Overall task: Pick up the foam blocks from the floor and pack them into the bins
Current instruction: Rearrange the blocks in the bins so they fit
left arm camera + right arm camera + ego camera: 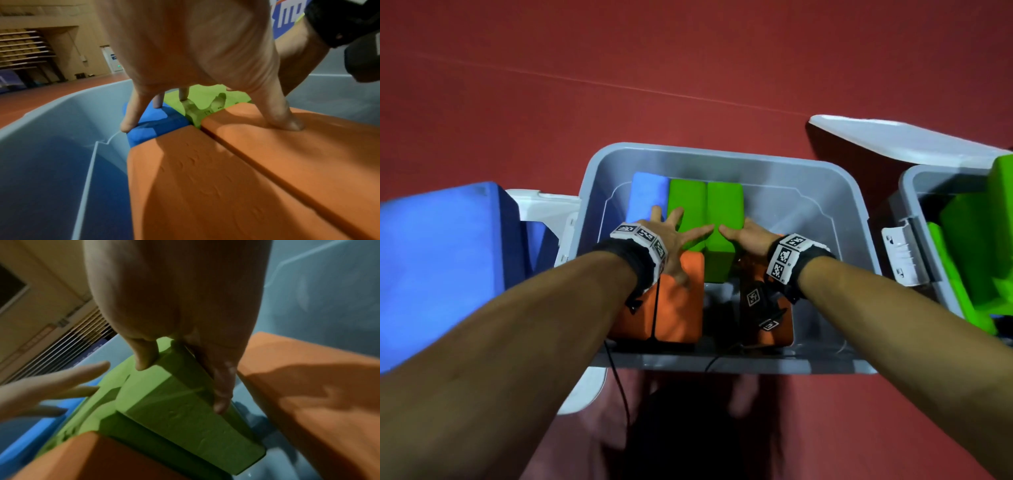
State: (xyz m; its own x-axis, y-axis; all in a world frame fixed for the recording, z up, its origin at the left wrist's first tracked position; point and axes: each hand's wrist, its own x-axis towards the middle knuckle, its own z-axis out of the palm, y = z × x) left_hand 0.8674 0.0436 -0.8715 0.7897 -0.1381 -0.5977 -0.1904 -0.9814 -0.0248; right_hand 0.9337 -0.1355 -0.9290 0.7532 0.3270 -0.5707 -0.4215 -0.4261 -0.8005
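Across the red floor (517, 102) stands the grey bin (852, 212), its near wall hidden behind both forearms. Packed inside are orange blocks (681, 308), two green blocks and a blue block (649, 192). Spread flat, the left hand (671, 240) presses on blue, green and orange tops. Fingers and thumb of the right hand (748, 236) clamp the right green block (724, 212). At the right edge, another bin (914, 185) is cut off.

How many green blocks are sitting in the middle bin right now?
2. One green block stands beside the blue block; the left hand presses on it. The other green block is gripped by the right hand. More may be hidden underneath.
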